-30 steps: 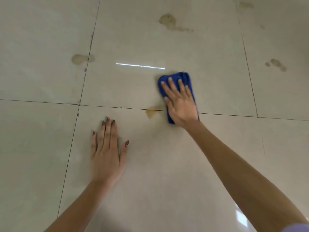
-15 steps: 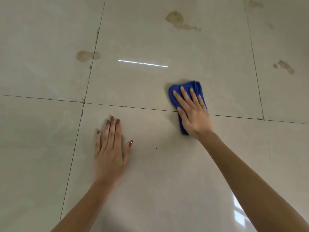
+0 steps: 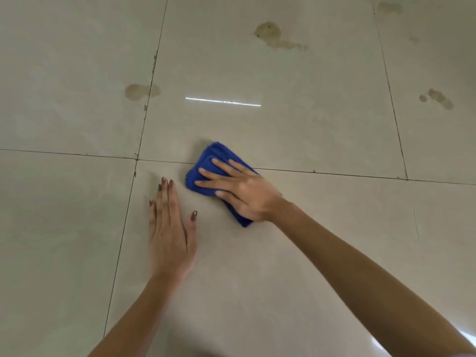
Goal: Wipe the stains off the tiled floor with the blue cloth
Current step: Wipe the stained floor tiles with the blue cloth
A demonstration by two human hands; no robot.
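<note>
A folded blue cloth (image 3: 209,158) lies on the glossy beige tiled floor (image 3: 322,140), across a grout line near the middle. My right hand (image 3: 242,188) presses flat on it with straight, spread fingers pointing left. My left hand (image 3: 170,228) rests flat on the floor just left of and nearer than the cloth, fingers straight. Brown stains remain farther away: one (image 3: 141,91) on the left grout line, a larger one (image 3: 275,36) at the top centre, a small one (image 3: 438,99) at the right, and a faint one (image 3: 389,6) at the top right.
Dark grout lines (image 3: 334,173) divide the floor into large tiles. A bright strip of reflected light (image 3: 222,101) lies beyond the cloth. Another glare patch (image 3: 466,341) shows at the lower right corner.
My right hand has slid the cloth to the left, toward my left hand, and turned its fingers leftward. The brown stain on the grout line beside the cloth a second ago is gone.
</note>
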